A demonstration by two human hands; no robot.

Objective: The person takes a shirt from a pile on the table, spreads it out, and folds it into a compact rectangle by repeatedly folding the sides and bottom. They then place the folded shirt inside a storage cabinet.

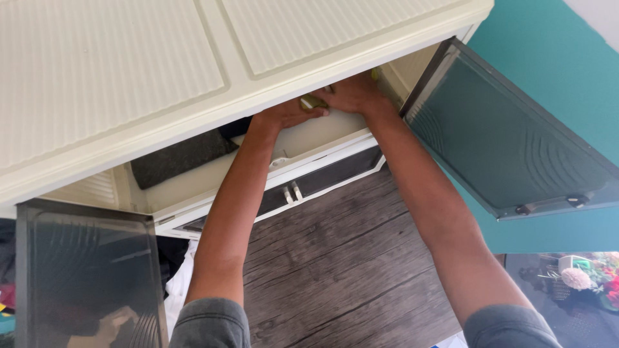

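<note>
Both hands, left hand (287, 115) and right hand (351, 95), grip a green cloth (314, 101) on the shelf (322, 132) inside the open cream cabinet (116, 77).

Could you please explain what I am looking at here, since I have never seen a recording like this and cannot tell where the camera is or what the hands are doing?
There is only one picture, taken by a camera worn on a person's head and pointing down, so you see their own two bare arms from above.

Both arms reach into the upper shelf of a cream cabinet. Its two dark translucent doors stand open: the left door and the right door.

The left hand and the right hand rest close together on a small yellow-green thing. It is mostly hidden, so I cannot tell what it is or whether either hand grips it.

A dark flat item lies on the same shelf, to the left. Below are closed lower doors with pale handles and a wood-look floor.
</note>
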